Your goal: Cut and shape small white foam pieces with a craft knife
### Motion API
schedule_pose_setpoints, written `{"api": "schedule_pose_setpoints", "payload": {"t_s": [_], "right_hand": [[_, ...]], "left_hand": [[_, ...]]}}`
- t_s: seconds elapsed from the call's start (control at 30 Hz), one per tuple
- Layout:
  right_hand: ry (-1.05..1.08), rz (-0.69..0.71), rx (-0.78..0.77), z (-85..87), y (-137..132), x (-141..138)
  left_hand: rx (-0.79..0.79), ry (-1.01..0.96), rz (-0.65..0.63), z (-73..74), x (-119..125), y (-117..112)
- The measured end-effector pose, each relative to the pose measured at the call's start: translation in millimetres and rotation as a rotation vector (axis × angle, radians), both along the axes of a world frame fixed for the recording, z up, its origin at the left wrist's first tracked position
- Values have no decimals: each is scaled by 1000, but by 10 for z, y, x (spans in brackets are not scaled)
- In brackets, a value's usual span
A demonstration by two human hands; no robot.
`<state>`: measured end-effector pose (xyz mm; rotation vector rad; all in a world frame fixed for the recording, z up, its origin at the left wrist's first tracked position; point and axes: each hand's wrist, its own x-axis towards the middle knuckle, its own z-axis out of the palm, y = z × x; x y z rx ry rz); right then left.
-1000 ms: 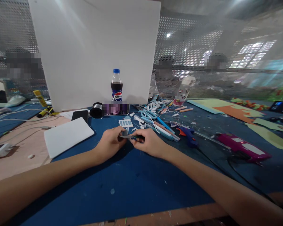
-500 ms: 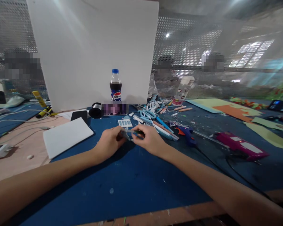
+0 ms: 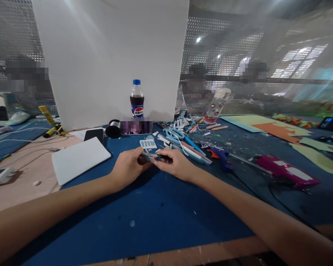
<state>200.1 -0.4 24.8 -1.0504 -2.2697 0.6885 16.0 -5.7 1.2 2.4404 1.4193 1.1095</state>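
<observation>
My left hand (image 3: 127, 168) and my right hand (image 3: 175, 163) meet over the blue mat (image 3: 144, 218), fingertips touching. Between them they pinch a small grey piece (image 3: 145, 158), held by the left fingers. The right fingers close round a thin dark tool (image 3: 162, 157) whose tip lies on that piece. Just beyond the hands lies a small white grid-printed card (image 3: 148, 144).
A cola bottle (image 3: 137, 99) stands before a white foam board (image 3: 111, 59). A white slab (image 3: 79, 159), a black phone (image 3: 93, 135) and a wire spool (image 3: 113, 129) lie left. Blue scissors (image 3: 173, 135), pens, a blue glue gun (image 3: 222, 157), a magenta tool (image 3: 284, 171) and paper sheets lie right.
Both hands stay pinched together at the same spot. The grey piece and the tool tip have shifted slightly between the fingers; the hands moved a touch farther away.
</observation>
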Motion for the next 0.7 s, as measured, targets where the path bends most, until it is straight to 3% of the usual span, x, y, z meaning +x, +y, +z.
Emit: {"api": "schedule_pose_setpoints", "payload": {"t_s": [0.33, 0.53, 0.7], "right_hand": [[54, -28, -112, 66, 42, 31], [43, -64, -76, 67, 55, 52], [-33, -38, 38, -5, 1, -1]], "left_hand": [[-25, 42, -35, -33, -17, 67], [-14, 116, 4, -8, 8, 48], [79, 11, 8, -50, 1, 53]]}}
